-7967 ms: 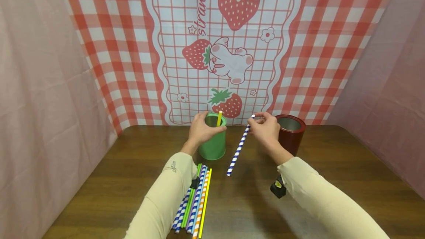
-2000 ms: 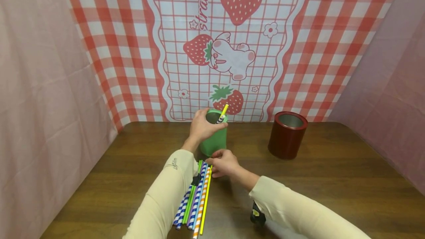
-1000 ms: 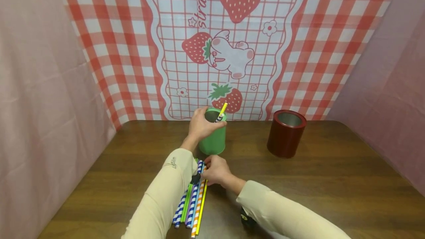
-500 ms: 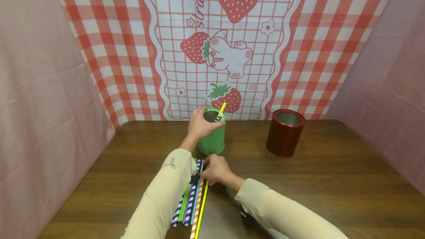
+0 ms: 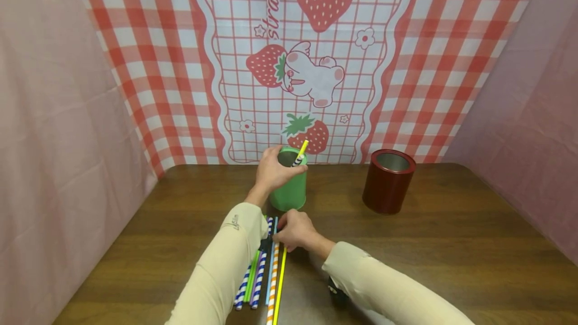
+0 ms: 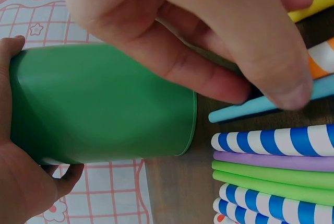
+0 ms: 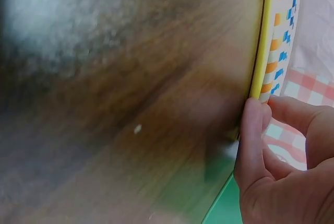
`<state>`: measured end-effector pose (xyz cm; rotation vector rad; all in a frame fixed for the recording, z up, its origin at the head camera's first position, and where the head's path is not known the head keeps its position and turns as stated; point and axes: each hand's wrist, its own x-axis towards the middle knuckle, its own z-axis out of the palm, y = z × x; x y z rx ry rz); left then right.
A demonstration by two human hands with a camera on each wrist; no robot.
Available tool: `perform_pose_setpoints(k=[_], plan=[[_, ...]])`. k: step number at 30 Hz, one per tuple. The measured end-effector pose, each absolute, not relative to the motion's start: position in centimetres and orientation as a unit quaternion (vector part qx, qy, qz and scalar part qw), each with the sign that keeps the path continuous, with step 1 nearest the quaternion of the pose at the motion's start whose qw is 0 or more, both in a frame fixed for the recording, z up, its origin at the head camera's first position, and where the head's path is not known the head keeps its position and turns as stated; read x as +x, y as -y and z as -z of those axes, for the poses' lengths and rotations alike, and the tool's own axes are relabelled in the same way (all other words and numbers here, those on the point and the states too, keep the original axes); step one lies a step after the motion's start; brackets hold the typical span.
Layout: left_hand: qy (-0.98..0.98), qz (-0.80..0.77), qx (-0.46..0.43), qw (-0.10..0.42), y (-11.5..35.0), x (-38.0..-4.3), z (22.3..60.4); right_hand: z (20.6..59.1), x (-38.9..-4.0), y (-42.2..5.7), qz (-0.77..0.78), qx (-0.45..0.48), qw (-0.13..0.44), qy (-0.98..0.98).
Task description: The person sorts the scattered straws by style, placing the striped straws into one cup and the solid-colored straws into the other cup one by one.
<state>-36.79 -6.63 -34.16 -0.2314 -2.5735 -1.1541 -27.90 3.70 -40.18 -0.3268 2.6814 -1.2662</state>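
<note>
My left hand (image 5: 273,172) grips the green can (image 5: 291,194) by its rim. A yellow straw (image 5: 304,145) and a blue-and-white striped straw (image 5: 298,159) lean out of it. At the bundle's top end, the curled fingers of my right hand (image 5: 295,229) appear to pinch the orange-and-white striped straw (image 5: 273,280), whose tip they hide. In the left wrist view, the thumb also overlaps a light blue straw (image 6: 245,110). A second yellow straw (image 5: 280,280) lies just right of the orange one, beside the fingers in the right wrist view.
A dark red can (image 5: 388,187) stands upright at the right on the wooden table (image 5: 433,245). Left of the light blue straw lie purple (image 6: 271,160), green (image 6: 271,174) and several blue-and-white straws, partly under my left sleeve (image 5: 221,260). A checked cloth hangs behind.
The blue-and-white straw held earlier by my right hand now stands in the green can. That hand has come down to the bundle; the orange-striped, yellow and light blue straws have shifted right.
</note>
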Motion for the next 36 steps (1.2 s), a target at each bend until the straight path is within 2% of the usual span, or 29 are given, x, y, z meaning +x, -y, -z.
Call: perform_pose_setpoints(k=[17,29,36], plan=[[0.901,0.401,-0.078,0.149,6.7,-36.9,34.3,39.1,-27.9,-3.9,0.308,-0.178,0.060,-0.933],[0.900,0.402,-0.081,0.148,6.7,-36.9,34.3,39.1,-27.9,-3.7,0.264,-0.185,0.053,-0.945],[0.900,0.400,-0.078,0.152,6.6,-36.8,34.2,39.0,-27.6,-3.2,0.277,-0.172,0.072,-0.943]])
